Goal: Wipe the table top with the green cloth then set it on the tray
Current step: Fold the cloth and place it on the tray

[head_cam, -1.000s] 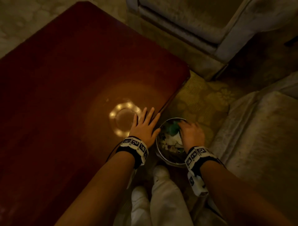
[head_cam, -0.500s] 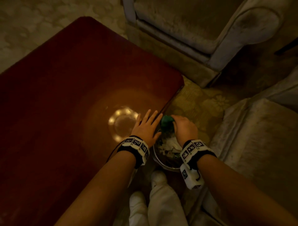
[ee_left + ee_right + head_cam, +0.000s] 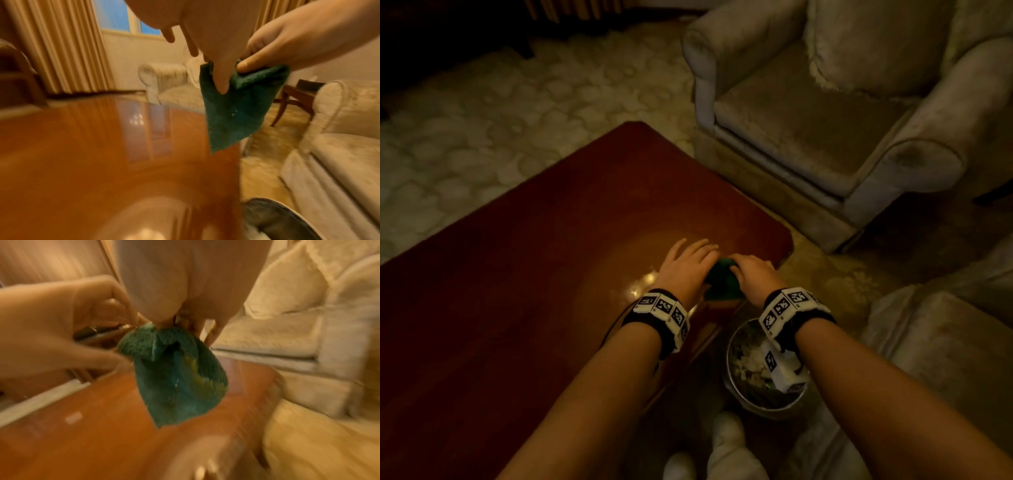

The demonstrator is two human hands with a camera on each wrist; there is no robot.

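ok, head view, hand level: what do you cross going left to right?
Table → left hand → green cloth → right hand → carpet → sofa.

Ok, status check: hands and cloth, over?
Right hand pinching cloth, hanging over table corner. Left hand open beside it. Wiping not started. Bin on the floor by the table edge.

The right hand [image 3: 287,40] pinches the green cloth [image 3: 236,113] hanging above the table [image 3: 102,162].
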